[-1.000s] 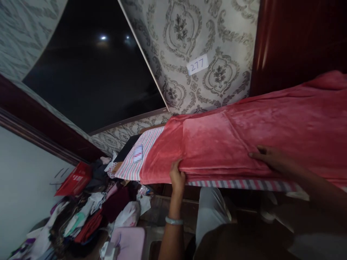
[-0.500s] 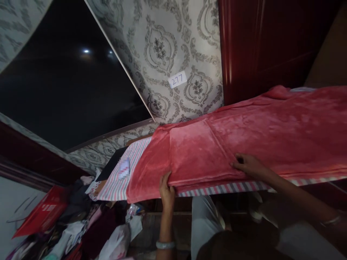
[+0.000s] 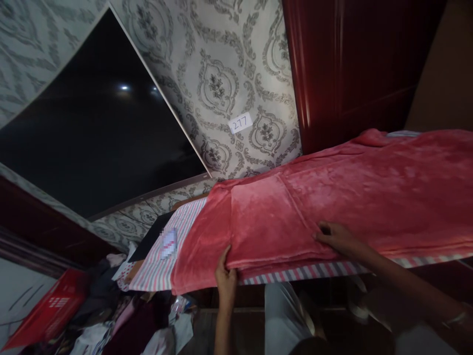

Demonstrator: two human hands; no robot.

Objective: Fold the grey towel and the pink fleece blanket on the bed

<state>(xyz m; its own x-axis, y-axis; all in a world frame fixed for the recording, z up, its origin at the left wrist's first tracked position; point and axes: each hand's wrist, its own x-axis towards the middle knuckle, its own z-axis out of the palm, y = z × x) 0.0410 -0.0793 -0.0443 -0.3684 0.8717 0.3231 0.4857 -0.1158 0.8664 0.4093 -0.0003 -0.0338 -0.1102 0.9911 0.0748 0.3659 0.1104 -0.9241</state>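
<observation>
A red plush cloth point(image 3: 266, 217) lies spread along a long surface, with a lighter square section and a raised diagonal seam or fold near its left part. My left hand point(image 3: 226, 278) grips its front edge, thumb and fingers closed about the fabric at the left end of the lighter section. Farther right, my right hand point(image 3: 336, 239) pinches the cloth near the lower end of the diagonal fold, fingertips together. Under the plush lies a striped pink, grey and white cloth point(image 3: 185, 217), showing at the left end and along the front edge.
Behind the surface are a patterned wall with a paper label point(image 3: 240, 123), a dark television point(image 3: 111, 113) and a dark red wooden panel point(image 3: 325, 74). Piled clothes point(image 3: 136, 320) and a red bag point(image 3: 51, 305) sit at lower left. My knee point(image 3: 283, 315) is below the front edge.
The view has tilted slightly upward, so everything sits a little lower. Both hands keep about the same places on the red plush cloth, which looks nearly unchanged.
</observation>
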